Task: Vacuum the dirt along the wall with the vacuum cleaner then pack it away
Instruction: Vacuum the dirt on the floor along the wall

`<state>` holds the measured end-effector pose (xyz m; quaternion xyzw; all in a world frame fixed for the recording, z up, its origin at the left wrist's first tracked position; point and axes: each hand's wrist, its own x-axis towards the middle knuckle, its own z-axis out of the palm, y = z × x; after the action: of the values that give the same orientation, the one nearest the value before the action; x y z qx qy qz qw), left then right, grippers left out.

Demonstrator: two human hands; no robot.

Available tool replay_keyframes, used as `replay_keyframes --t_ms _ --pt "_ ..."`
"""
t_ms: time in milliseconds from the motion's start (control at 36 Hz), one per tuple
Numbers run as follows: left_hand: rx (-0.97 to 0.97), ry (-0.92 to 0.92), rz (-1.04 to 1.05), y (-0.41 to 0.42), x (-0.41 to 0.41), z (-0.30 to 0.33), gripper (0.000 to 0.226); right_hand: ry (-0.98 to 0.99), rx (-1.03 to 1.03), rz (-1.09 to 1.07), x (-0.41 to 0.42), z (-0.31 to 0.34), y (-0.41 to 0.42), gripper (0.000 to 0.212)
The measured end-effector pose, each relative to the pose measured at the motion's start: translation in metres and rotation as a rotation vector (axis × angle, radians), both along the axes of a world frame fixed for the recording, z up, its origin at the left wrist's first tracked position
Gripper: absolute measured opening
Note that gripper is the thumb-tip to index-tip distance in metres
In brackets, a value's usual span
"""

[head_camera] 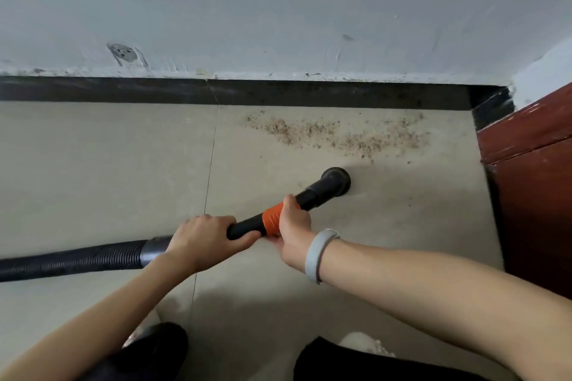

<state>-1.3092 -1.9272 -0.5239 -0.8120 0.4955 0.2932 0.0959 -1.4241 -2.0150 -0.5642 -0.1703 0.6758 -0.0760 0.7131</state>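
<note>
Hands [201,241] grip wand [247,226] | dirt [337,133] on tile floor [108,164] by wall [278,9]

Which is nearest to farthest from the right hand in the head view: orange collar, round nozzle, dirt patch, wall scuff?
From the right hand:
1. Orange collar, gripped by that hand, on the tube.
2. Round nozzle, ahead and slightly right, on the floor.
3. Dirt patch, beyond the nozzle, along the baseboard.
4. Wall scuff, far left, up on the wall.
</note>
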Motion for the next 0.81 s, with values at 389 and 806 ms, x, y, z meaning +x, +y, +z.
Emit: replay_keyframes --t_ms 389,806 --pt "-0.06 -0.03 0.139 0.028 -0.007 -0.011 0.056 -0.071 0.025 0.11 0.008 0.003 0.004 0.047" --pt "-0.085 0.13 0.128 0.073 0.021 -0.029 0.052 0.023 0.046 0.122 0.026 -0.01 0.052 0.054"
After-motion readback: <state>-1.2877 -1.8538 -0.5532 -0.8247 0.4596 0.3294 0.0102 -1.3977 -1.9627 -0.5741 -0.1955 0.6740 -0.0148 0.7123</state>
